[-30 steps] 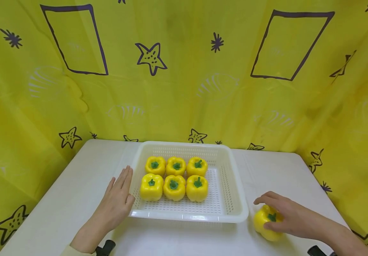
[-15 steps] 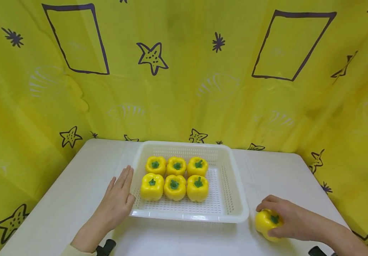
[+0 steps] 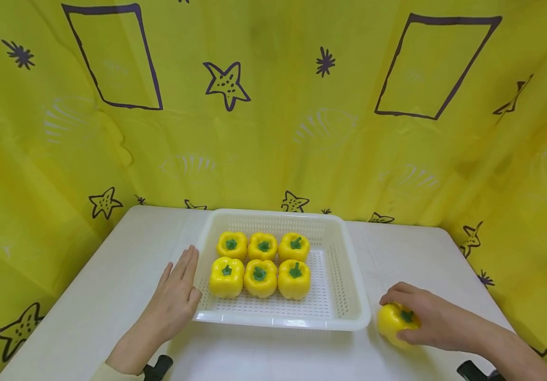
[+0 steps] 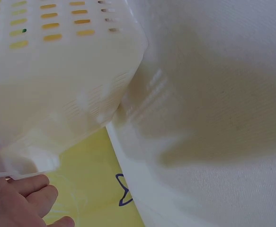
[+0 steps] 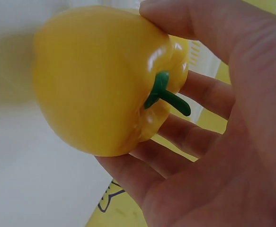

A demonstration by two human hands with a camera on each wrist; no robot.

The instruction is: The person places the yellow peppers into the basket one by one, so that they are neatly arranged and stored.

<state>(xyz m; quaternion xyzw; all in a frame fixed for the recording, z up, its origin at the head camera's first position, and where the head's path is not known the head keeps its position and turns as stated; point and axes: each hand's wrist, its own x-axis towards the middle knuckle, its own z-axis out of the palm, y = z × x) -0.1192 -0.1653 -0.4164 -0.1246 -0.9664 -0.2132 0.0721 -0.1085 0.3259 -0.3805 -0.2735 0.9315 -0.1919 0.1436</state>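
In the head view, my right hand (image 3: 437,320) grips a yellow bell pepper (image 3: 390,327) with a green stem, to the right of the white basket. The right wrist view shows the thumb on one side of the pepper (image 5: 90,85) and the fingers spread along the other, with the stem towards the palm. My left hand (image 3: 171,301) lies with straight fingers along the left side of the white perforated basket (image 3: 280,323). In the left wrist view, its fingers (image 4: 40,198) are at the basket's rim. Several yellow peppers (image 3: 260,278) stand stem-up in two rows inside the basket.
A white-covered table (image 3: 273,354) carries the basket. Behind and at both sides hangs a yellow curtain (image 3: 273,143) printed with dark starfish and frames. Bare basket floor (image 3: 318,286) shows right of the peppers.
My right hand's fingers have drawn closer round the pepper, and hand and pepper have shifted slightly up in the head view. The left hand and the basket stay where they were.
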